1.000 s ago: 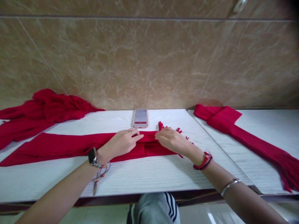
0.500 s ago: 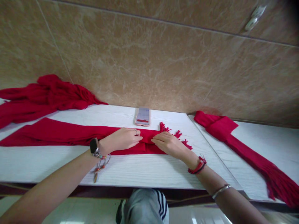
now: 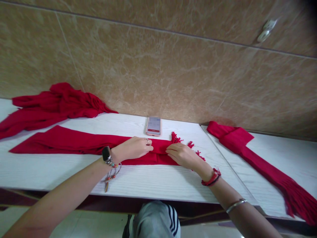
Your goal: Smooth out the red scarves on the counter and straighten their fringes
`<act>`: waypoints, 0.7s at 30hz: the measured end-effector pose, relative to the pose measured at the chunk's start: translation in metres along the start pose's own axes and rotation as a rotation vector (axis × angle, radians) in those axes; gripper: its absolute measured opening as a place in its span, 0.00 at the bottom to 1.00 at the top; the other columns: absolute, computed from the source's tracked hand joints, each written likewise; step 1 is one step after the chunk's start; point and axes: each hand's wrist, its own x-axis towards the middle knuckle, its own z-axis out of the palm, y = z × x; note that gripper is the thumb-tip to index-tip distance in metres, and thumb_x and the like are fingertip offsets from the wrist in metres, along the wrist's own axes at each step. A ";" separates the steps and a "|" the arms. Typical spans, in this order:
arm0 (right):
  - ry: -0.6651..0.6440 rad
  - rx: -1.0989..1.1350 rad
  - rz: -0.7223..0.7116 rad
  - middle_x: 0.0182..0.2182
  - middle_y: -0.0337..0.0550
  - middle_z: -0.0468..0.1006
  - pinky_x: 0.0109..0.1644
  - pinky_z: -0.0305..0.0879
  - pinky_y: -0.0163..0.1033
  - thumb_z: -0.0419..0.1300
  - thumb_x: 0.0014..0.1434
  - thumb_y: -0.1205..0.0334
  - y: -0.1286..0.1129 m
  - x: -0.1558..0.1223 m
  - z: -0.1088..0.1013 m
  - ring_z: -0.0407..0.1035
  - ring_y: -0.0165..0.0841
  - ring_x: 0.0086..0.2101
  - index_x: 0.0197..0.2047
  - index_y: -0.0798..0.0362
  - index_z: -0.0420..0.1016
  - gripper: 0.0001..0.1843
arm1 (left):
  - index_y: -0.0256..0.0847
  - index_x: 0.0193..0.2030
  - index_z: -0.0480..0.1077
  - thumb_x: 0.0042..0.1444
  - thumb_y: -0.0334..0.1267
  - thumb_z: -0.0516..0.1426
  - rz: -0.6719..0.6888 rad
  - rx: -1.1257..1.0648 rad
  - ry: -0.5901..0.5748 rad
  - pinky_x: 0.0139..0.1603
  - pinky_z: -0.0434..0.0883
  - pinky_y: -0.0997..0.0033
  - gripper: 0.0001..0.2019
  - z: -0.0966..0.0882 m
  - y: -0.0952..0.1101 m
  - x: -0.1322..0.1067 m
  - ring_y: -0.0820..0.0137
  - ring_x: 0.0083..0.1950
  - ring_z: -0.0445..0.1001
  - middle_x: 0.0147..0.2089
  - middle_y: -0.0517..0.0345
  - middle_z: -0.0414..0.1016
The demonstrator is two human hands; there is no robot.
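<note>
A long red scarf [image 3: 81, 142] lies lengthwise across the white table in front of me, its tasselled end at the right. My left hand [image 3: 137, 147], with a watch and a beaded bracelet at the wrist, presses curled fingers onto the folded middle of the scarf and pinches its cloth. To the right, a short gap away, my right hand [image 3: 182, 153] has its fingers closed on the folded layer near the tassels. A fold edge shows between both hands. The fingertips of each hand are partly hidden.
A phone [image 3: 153, 126] lies behind the scarf near the tiled wall [image 3: 153, 72]. At the left is a crumpled heap of red cloth [image 3: 59, 102]. Another red scarf [image 3: 257, 162], folded over at one end, crosses the right table section. The white table's [image 3: 153, 181] front edge is close to me.
The whole view has shifted slightly, so things sit a little farther right and lower. My right hand has slid a little away from the left along the scarf; both hands keep hold of the cloth.
</note>
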 end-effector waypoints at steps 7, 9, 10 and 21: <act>-0.028 -0.111 0.007 0.36 0.51 0.76 0.41 0.67 0.42 0.52 0.59 0.69 -0.005 0.003 0.000 0.70 0.35 0.36 0.45 0.61 0.71 0.12 | 0.40 0.40 0.68 0.56 0.32 0.52 -0.073 -0.095 -0.031 0.35 0.68 0.75 0.06 0.001 -0.004 -0.003 0.71 0.40 0.71 0.40 0.57 0.71; -0.037 -0.141 0.015 0.36 0.52 0.76 0.41 0.67 0.42 0.51 0.59 0.71 -0.006 0.004 0.002 0.70 0.36 0.36 0.46 0.62 0.71 0.13 | 0.40 0.41 0.68 0.55 0.27 0.51 -0.087 -0.089 -0.039 0.36 0.68 0.74 0.09 0.003 -0.004 -0.003 0.70 0.41 0.71 0.41 0.56 0.71; -0.038 -0.150 0.023 0.37 0.52 0.76 0.41 0.67 0.42 0.51 0.59 0.71 -0.006 0.005 0.003 0.70 0.36 0.37 0.46 0.62 0.70 0.13 | 0.40 0.42 0.68 0.54 0.25 0.50 -0.101 -0.083 -0.034 0.37 0.68 0.74 0.11 0.005 -0.005 -0.003 0.70 0.41 0.71 0.41 0.56 0.71; 0.234 -0.193 0.122 0.45 0.55 0.74 0.51 0.61 0.47 0.46 0.60 0.74 0.017 -0.009 -0.010 0.68 0.37 0.46 0.49 0.59 0.69 0.17 | 0.38 0.58 0.60 0.53 0.19 0.46 -0.174 -0.043 0.126 0.58 0.58 0.66 0.25 0.011 -0.005 0.001 0.69 0.59 0.61 0.59 0.50 0.62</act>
